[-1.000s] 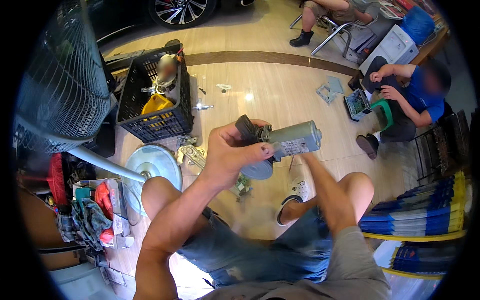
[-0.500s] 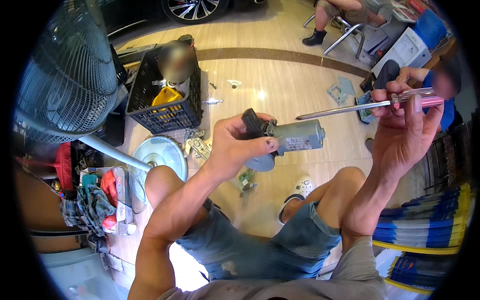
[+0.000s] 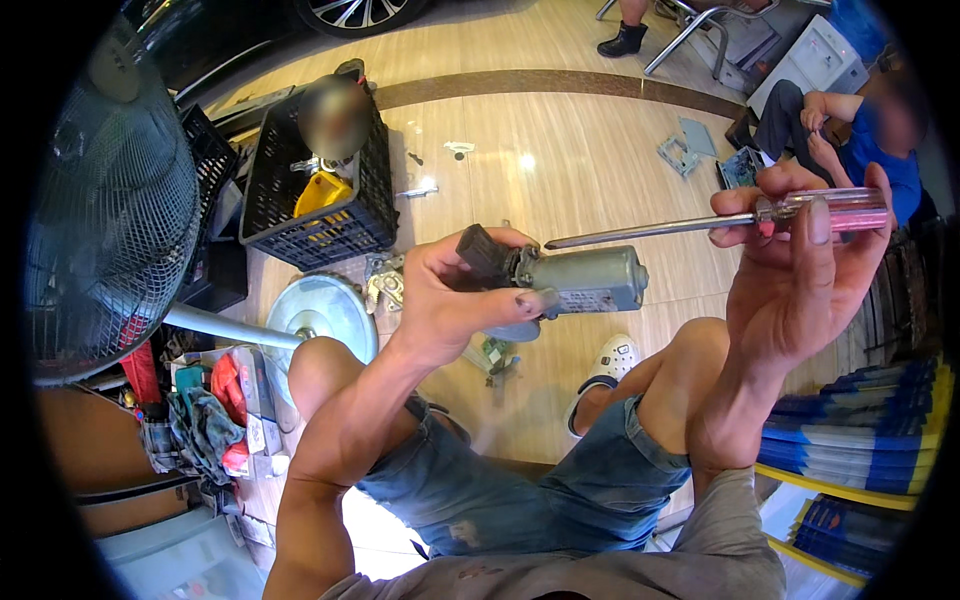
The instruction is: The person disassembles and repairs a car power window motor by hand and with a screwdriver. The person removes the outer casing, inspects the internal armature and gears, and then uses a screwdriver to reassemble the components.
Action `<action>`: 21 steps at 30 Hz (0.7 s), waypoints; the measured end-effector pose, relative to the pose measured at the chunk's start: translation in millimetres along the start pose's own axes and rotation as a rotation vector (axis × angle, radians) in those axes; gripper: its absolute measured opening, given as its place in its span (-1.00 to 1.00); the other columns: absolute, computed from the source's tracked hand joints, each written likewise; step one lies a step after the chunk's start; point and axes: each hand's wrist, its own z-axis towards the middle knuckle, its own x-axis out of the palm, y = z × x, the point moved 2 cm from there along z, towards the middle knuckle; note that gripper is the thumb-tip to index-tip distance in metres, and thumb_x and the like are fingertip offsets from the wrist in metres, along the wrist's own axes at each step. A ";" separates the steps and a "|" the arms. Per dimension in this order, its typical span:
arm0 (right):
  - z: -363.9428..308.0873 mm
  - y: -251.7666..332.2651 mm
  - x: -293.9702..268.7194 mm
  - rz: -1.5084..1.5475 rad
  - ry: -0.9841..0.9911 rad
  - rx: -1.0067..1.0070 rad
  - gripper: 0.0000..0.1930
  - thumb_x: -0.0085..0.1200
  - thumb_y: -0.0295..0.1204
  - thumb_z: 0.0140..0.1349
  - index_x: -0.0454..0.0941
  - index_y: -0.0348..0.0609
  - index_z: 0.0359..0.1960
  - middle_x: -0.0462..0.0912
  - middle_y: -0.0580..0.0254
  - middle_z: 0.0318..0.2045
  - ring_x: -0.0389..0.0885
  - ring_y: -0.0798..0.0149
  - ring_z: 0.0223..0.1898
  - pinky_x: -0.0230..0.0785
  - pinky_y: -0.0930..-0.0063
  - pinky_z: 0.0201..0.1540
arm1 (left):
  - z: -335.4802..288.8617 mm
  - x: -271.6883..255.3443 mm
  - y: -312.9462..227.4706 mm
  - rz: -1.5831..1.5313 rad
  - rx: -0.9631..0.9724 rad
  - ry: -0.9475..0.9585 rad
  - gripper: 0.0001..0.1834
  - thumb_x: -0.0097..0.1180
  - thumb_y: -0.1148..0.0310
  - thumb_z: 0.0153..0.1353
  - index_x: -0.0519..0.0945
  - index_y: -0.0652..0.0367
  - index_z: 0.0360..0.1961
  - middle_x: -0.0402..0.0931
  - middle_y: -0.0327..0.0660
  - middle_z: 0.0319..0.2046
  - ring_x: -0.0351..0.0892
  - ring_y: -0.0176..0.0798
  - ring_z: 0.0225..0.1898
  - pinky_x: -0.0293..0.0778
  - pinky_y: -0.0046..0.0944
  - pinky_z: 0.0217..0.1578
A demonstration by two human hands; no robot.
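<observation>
My left hand (image 3: 450, 300) is closed around the dark gearbox end of a small electric motor (image 3: 590, 278). The motor's grey metal cylinder points right, with a pale label on its side and a black connector at the left end. In my right hand (image 3: 800, 275) is a long screwdriver (image 3: 660, 230) with a clear pink handle, gripped between thumb and fingers. Its shaft runs left above the motor, and the tip lies close to the gearbox joint. Whether the tip touches the motor I cannot tell.
A black crate (image 3: 320, 210) with a yellow part stands ahead left, beside a standing fan (image 3: 120, 200). Small parts and a green circuit board (image 3: 492, 355) lie on the floor. A person in blue (image 3: 865, 150) sits at far right. Blue-and-white packages (image 3: 850, 440) fill a right-hand rack.
My right hand and the screwdriver have moved left and slightly down, bringing the tip nearer the motor's gearbox end. My left hand still holds the motor, shifted slightly left and down.
</observation>
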 end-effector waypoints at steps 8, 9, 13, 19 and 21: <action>-3.0 -0.7 6.9 -0.051 -0.133 0.055 -0.52 -0.06 -0.43 0.37 0.07 -0.11 0.26 0.57 -0.17 -0.20 0.72 0.02 -0.40 0.70 0.36 -0.49 | 2.5 0.4 -2.5 -0.067 0.014 0.018 -0.51 0.41 0.52 -0.05 0.55 0.39 -0.05 0.65 -0.11 -0.27 0.65 -0.33 -0.30 0.58 -0.29 -0.20; -3.1 -0.7 7.7 -0.045 -0.145 0.056 -0.52 -0.05 -0.43 0.37 0.07 -0.11 0.26 0.57 -0.17 -0.21 0.72 0.03 -0.40 0.70 0.37 -0.49 | 2.2 -0.3 -2.2 -0.064 0.009 0.013 -0.50 0.42 0.51 -0.05 0.54 0.39 -0.04 0.65 -0.10 -0.27 0.65 -0.33 -0.29 0.58 -0.29 -0.20; -2.9 -4.0 11.3 -0.069 -0.135 0.055 -0.52 -0.05 -0.43 0.37 0.07 -0.13 0.25 0.57 -0.17 -0.22 0.72 0.03 -0.40 0.70 0.40 -0.50 | -1.1 -5.7 -0.7 -0.070 0.020 -0.001 -0.48 0.42 0.50 -0.05 0.53 0.39 -0.03 0.66 -0.10 -0.27 0.65 -0.33 -0.29 0.58 -0.29 -0.19; -4.9 -0.4 9.8 -0.050 -0.150 0.031 -0.54 -0.08 -0.44 0.38 0.04 -0.15 0.24 0.56 -0.19 -0.21 0.71 0.04 -0.42 0.68 0.41 -0.52 | 1.0 -1.4 -3.0 -0.068 0.037 0.014 -0.49 0.42 0.51 -0.06 0.54 0.39 -0.04 0.66 -0.09 -0.27 0.65 -0.33 -0.29 0.58 -0.28 -0.20; -3.9 1.0 13.6 -0.017 -0.148 0.029 -0.54 -0.09 -0.44 0.38 0.04 -0.14 0.24 0.56 -0.19 -0.21 0.71 0.04 -0.42 0.68 0.42 -0.52 | 0.3 -1.0 -4.4 -0.070 0.039 0.011 -0.49 0.42 0.52 -0.07 0.54 0.40 -0.05 0.66 -0.09 -0.28 0.65 -0.33 -0.30 0.58 -0.28 -0.20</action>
